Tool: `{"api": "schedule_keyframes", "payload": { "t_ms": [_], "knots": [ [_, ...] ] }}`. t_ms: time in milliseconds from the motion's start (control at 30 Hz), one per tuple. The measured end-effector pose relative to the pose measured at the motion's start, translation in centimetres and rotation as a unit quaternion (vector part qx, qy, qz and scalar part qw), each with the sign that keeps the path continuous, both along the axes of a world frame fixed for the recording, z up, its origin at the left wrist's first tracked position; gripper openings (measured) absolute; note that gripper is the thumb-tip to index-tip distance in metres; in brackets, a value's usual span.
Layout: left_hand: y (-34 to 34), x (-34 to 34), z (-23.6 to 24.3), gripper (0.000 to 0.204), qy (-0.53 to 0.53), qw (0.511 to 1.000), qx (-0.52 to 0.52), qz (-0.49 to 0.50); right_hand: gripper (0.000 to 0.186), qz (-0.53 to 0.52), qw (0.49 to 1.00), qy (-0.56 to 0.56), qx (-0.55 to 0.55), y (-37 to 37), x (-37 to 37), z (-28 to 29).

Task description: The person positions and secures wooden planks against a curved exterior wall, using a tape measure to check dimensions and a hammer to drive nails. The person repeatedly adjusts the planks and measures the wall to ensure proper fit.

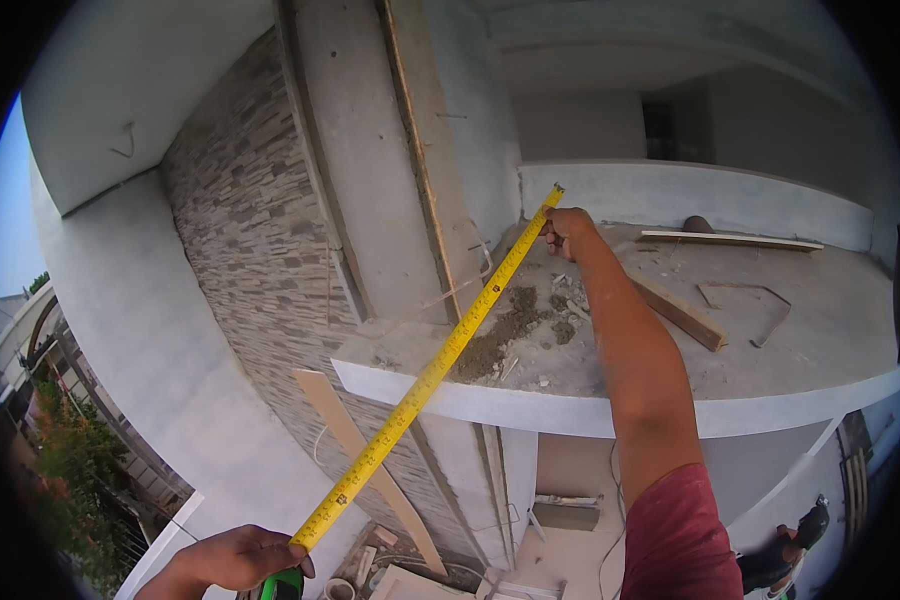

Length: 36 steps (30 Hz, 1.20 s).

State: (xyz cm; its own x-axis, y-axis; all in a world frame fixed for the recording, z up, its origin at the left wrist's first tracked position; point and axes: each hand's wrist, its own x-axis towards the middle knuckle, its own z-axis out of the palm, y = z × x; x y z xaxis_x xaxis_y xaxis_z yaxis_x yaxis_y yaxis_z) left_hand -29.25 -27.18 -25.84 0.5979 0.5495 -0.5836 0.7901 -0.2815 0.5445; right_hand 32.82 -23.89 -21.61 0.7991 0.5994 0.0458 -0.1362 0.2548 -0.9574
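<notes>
A yellow tape measure [425, 384] runs slantwise across the view, its blade drawn out long. At the lower left, my left hand [232, 558] is closed on the tape by its green case [284, 583], most of which the frame's edge cuts off. My right hand [568, 232] reaches far forward and pinches the blade just short of its end hook. That end is above the concrete ledge [660, 385], near the low white wall [690, 195] at the back. Damp mortar and rubble [515, 320] lie on the ledge beneath the blade.
On the ledge lie a wooden block [680, 312], a bent metal rod [770, 318] and a long thin strip [730, 240]. A grey concrete column [365, 130] stands beside a stone-patterned wall [245, 200]. Far below, a plank [370, 470] leans, and a person [780, 555] is at lower right.
</notes>
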Motion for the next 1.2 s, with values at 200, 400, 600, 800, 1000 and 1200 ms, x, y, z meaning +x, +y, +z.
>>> {"api": "schedule_keyframes", "payload": {
  "t_ms": [200,400,600,800,1000,1200],
  "knots": [
    [-1.7,9.7,6.7,0.043,0.047,0.991,0.076,-0.102,0.024,0.071,0.995,-0.010,-0.067,3.8,-4.2,-1.3],
    [-1.3,14.8,6.5,0.044,-0.021,0.978,0.110,-0.179,0.039,0.091,0.968,-0.114,-0.202,3.6,-6.4,-2.8],
    [-0.2,19.0,5.8,0.045,0.024,0.981,0.134,-0.136,0.046,-0.007,0.949,-0.200,-0.245,2.9,-4.9,-3.8],
    [1.1,20.9,6.1,0.045,-0.026,0.982,0.172,-0.069,0.050,0.049,0.936,-0.230,-0.263,3.3,-5.6,-3.6],
    [1.4,21.5,6.5,0.043,0.000,0.988,0.154,0.013,0.053,0.076,0.918,-0.273,-0.278,3.4,-7.3,-3.2],
    [1.9,22.4,6.2,0.041,-0.012,0.983,0.182,0.007,0.045,0.075,0.912,-0.280,-0.291,2.6,-6.7,-2.8]
  ]
}}
